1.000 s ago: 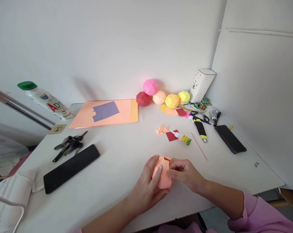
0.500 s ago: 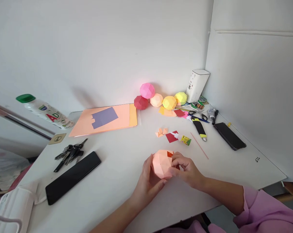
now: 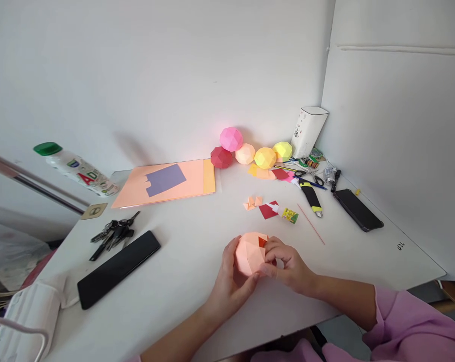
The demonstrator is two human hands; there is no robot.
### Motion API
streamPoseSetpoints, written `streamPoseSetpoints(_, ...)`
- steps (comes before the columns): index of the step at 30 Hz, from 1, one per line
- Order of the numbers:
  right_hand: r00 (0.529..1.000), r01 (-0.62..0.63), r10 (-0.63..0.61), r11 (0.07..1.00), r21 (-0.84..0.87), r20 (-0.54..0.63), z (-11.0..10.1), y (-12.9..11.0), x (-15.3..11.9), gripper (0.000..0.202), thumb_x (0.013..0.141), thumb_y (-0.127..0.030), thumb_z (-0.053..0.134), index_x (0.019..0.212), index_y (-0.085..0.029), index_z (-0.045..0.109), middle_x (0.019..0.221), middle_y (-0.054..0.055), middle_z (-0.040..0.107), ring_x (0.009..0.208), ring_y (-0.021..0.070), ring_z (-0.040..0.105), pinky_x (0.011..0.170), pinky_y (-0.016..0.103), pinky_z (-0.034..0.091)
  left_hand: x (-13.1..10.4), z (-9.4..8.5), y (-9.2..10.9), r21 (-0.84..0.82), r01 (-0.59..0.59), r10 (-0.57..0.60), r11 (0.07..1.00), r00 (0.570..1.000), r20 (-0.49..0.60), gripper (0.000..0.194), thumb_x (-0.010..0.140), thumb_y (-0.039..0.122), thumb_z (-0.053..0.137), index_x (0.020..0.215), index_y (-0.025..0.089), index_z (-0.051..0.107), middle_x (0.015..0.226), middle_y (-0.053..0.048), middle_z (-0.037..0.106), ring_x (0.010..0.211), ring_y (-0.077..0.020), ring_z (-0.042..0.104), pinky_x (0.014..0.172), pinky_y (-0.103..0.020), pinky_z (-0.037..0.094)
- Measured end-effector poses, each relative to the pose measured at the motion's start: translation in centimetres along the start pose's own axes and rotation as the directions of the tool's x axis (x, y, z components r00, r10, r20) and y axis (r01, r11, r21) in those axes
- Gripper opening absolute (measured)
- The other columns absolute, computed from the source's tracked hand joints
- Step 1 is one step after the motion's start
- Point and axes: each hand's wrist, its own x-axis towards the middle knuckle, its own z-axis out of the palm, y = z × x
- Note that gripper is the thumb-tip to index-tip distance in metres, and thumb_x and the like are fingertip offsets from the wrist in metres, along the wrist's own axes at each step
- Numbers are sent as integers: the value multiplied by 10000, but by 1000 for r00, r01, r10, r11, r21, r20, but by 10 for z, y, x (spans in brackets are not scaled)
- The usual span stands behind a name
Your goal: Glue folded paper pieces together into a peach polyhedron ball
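A peach faceted paper ball (image 3: 250, 254) is held between both hands above the near part of the table. My left hand (image 3: 227, 281) cups it from the left and below, thumb along its lower front. On the right side, my right hand (image 3: 287, 264) pinches the ball's edge beside an opening that shows an orange-red inside. Its fingertips are partly hidden behind the paper. Beyond the ball lie small folded peach paper pieces (image 3: 253, 202), a dark red paper square (image 3: 267, 210) and a small yellow-green glue bottle (image 3: 289, 215) with a white nozzle.
Finished-looking paper balls (image 3: 231, 139) rest along the wall. To the right are a box cutter (image 3: 310, 197), scissors (image 3: 301, 174), a thin red stick (image 3: 310, 223) and a black phone (image 3: 357, 210). Leftward lie peach sheets (image 3: 132, 188), keys (image 3: 114, 234), a black slab (image 3: 118, 269) and a bottle (image 3: 82, 173).
The view has shifted slightly. Both hands stay on the peach ball, and its opening now shows at a slightly different angle.
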Motion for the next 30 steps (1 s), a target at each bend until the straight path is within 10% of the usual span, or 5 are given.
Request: streamPoseSetpoints(30, 994, -105, 105, 994, 4, 24, -3, -3, 3, 319, 799, -425, 650, 606, -190, 552, 722, 21, 501, 761, 176, 476, 698, 313, 412, 2, -5, -12, 211, -143, 136, 967, 990, 45, 762, 867, 330, 587, 1458, 294, 107, 1456, -168, 258, 1364, -343, 294, 1050, -569, 357)
